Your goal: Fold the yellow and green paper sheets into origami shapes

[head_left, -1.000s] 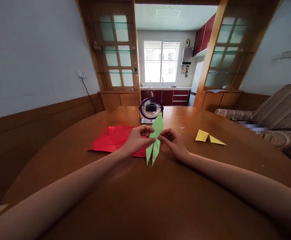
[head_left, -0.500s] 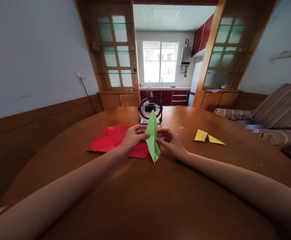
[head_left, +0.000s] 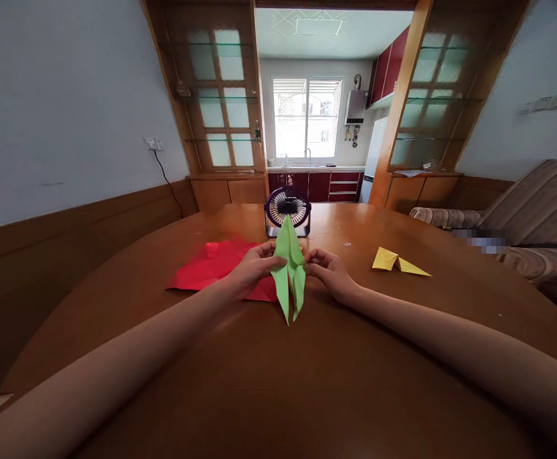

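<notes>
A folded green paper (head_left: pixel 287 255) is held up over the table in front of me, one point at the top and two narrow points hanging at the bottom with a slit between them. My left hand (head_left: pixel 254 268) grips its left side, thumb on the near face and fingers behind. On the right edge my right hand (head_left: pixel 331 273) pinches the paper between thumb and fingertips. Behind and left of it lies a creased red paper sheet (head_left: pixel 206 271), partly covered by my left hand and the green paper.
A small purple fan (head_left: pixel 278 203) stands behind the green paper. To the right, a folded yellow paper piece (head_left: pixel 386 260) lies on the wooden table (head_left: pixel 278 389). A striped sofa (head_left: pixel 531 217) is beyond the table's right edge.
The green paper has turned to show its face more broadly, and its two lower points now stand apart. Both hands stay on it, with only slight shifts.
</notes>
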{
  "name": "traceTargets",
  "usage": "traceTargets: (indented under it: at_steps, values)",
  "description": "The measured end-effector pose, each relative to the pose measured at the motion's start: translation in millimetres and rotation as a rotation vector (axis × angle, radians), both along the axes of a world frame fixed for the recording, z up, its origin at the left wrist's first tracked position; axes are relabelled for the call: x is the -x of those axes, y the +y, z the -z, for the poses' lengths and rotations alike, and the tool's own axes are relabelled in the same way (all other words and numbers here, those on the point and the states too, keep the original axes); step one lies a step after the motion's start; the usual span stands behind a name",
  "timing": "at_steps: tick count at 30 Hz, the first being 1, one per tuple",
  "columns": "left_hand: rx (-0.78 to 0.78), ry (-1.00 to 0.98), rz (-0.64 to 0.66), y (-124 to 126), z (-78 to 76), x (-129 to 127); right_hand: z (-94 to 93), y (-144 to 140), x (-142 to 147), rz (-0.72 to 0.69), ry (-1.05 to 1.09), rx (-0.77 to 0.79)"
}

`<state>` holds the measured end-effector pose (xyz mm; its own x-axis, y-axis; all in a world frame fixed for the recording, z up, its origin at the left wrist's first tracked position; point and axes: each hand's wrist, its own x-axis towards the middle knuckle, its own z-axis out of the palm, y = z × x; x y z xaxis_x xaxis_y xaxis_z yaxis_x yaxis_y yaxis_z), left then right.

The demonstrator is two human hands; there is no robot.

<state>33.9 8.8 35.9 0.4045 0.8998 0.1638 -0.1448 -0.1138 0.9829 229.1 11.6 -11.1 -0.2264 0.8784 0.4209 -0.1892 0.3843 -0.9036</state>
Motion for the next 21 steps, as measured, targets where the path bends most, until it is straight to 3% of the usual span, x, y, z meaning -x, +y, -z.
traceTargets:
  at_steps: [7, 15, 21]
  values:
    - [-0.052, 0.098, 0.017, 8.6, 6.8, 4.7, 3.6, 5.8, 0.5, 0.031, 0.078, 0.065]
    - [-0.101, 0.074, 0.112, 9.3, 10.3, 3.7, 2.4, 2.8, -1.1, -0.057, 0.094, 0.099]
    - [-0.165, 0.071, 0.041, 7.9, 13.1, 2.3, 2.1, 2.9, 0.3, -0.077, 0.091, 0.100]
